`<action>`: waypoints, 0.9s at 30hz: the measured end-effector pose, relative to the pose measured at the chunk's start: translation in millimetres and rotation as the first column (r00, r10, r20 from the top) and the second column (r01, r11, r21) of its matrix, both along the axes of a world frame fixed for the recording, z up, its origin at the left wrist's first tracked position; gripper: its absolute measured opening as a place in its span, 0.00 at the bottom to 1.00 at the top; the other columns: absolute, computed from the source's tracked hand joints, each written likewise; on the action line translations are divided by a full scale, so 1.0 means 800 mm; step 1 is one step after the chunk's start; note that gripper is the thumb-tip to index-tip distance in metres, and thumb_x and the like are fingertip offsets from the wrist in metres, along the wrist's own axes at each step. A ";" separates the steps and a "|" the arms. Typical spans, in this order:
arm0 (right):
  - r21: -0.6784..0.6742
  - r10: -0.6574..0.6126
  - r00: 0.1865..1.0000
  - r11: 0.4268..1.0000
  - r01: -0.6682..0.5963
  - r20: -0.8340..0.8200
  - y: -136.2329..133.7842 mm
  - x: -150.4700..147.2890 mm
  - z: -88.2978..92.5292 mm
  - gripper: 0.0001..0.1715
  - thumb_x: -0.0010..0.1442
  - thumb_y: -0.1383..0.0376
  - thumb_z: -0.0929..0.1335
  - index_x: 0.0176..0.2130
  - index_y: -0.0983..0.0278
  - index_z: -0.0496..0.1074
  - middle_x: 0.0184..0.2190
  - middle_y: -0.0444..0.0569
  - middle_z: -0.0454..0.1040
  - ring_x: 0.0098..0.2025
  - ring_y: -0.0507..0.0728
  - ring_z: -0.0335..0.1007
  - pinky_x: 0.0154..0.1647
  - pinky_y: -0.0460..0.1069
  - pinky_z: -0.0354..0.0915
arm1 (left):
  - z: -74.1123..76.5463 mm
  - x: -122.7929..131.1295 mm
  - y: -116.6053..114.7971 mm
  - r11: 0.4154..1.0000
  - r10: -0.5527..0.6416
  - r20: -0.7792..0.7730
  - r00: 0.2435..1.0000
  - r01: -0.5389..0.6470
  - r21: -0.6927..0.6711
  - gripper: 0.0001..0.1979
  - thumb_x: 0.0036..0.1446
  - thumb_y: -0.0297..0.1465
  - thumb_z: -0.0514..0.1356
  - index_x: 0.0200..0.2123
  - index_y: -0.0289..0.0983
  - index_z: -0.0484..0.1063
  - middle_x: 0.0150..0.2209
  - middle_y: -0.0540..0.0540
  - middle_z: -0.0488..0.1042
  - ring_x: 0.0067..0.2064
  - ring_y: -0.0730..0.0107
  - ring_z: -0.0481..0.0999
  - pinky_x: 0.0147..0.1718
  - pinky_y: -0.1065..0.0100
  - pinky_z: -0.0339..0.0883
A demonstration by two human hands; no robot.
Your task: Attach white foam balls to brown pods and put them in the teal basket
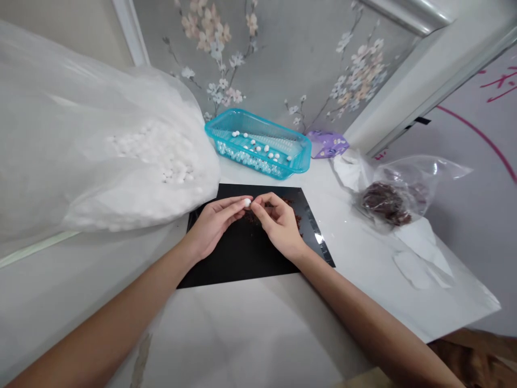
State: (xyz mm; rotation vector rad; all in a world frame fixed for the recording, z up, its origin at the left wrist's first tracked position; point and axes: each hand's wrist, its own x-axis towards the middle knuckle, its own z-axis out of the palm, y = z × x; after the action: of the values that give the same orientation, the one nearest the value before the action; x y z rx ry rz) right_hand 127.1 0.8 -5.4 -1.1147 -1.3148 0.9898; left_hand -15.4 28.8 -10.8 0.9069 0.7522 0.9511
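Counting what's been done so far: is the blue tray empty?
No, the blue tray has several small white beads scattered inside it.

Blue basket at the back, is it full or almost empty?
Almost empty. Only a few small white balls lie scattered in the turquoise plastic basket, and most of its ribbed floor shows.

Perhaps a white bead (247, 202) between fingers (235, 204)

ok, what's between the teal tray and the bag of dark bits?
Head view: a small purple pouch beside the teal tray, then crumpled white plastic.
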 end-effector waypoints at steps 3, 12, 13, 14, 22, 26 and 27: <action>-0.045 0.011 0.999 0.999 -0.013 -0.050 0.001 0.002 -0.002 0.12 0.54 0.59 0.68 0.31 0.65 0.65 0.21 0.38 0.60 0.18 0.43 0.51 0.17 0.42 0.50 | -0.001 0.001 -0.001 0.999 0.006 -0.015 1.000 -0.005 0.034 0.08 0.49 0.33 0.64 0.34 0.41 0.79 0.38 0.47 0.79 0.46 0.68 0.71 0.49 0.67 0.60; -0.085 0.020 0.993 0.996 -0.030 -0.113 0.005 0.002 -0.006 0.17 0.49 0.56 0.71 0.31 0.63 0.64 0.20 0.36 0.61 0.15 0.43 0.53 0.11 0.41 0.52 | -0.003 0.003 -0.003 0.997 0.014 -0.054 0.998 -0.011 0.072 0.09 0.50 0.35 0.62 0.36 0.41 0.79 0.43 0.47 0.78 0.50 0.65 0.70 0.52 0.65 0.59; -0.087 0.020 0.994 0.996 -0.030 -0.111 0.005 0.002 -0.007 0.17 0.49 0.55 0.71 0.31 0.63 0.65 0.19 0.36 0.62 0.15 0.43 0.54 0.12 0.41 0.54 | -0.003 0.003 -0.003 0.997 0.015 -0.058 0.998 -0.010 0.077 0.10 0.50 0.35 0.62 0.36 0.41 0.79 0.43 0.46 0.78 0.51 0.65 0.69 0.52 0.65 0.59; -0.085 0.022 0.994 0.996 -0.031 -0.110 0.006 0.002 -0.007 0.17 0.49 0.55 0.71 0.31 0.63 0.65 0.19 0.36 0.62 0.15 0.43 0.54 0.12 0.41 0.55 | -0.003 0.003 -0.002 0.996 0.015 -0.063 0.998 -0.009 0.084 0.10 0.50 0.35 0.62 0.36 0.41 0.79 0.43 0.46 0.78 0.51 0.64 0.69 0.52 0.65 0.59; -0.061 0.054 0.988 0.996 -0.064 -0.148 0.009 0.006 -0.016 0.14 0.50 0.57 0.70 0.30 0.64 0.66 0.19 0.36 0.63 0.14 0.43 0.55 0.13 0.42 0.56 | -0.004 0.001 -0.004 0.985 -0.009 -0.128 0.992 0.031 0.172 0.11 0.53 0.35 0.60 0.40 0.41 0.78 0.47 0.47 0.76 0.52 0.63 0.68 0.52 0.65 0.58; -0.068 0.054 0.987 0.996 -0.065 -0.151 0.009 0.006 -0.016 0.14 0.51 0.58 0.70 0.30 0.64 0.65 0.18 0.35 0.61 0.13 0.43 0.55 0.12 0.42 0.54 | -0.004 0.001 -0.004 0.977 -0.025 -0.132 0.991 0.052 0.205 0.12 0.55 0.34 0.59 0.41 0.41 0.77 0.48 0.47 0.75 0.53 0.64 0.67 0.53 0.65 0.57; -0.075 0.052 0.989 0.995 -0.063 -0.141 0.009 0.005 -0.015 0.14 0.51 0.57 0.70 0.30 0.64 0.65 0.17 0.35 0.61 0.13 0.43 0.54 0.12 0.42 0.54 | -0.004 0.001 -0.004 0.977 -0.026 -0.133 0.991 0.053 0.205 0.12 0.55 0.34 0.59 0.41 0.41 0.77 0.48 0.47 0.74 0.53 0.64 0.67 0.53 0.65 0.57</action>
State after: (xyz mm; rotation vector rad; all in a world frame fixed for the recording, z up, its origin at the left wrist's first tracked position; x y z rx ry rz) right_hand 131.3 7.9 -17.6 -1.0523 -1.2100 1.1501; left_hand -14.6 25.6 -13.6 1.1718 0.7509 0.9545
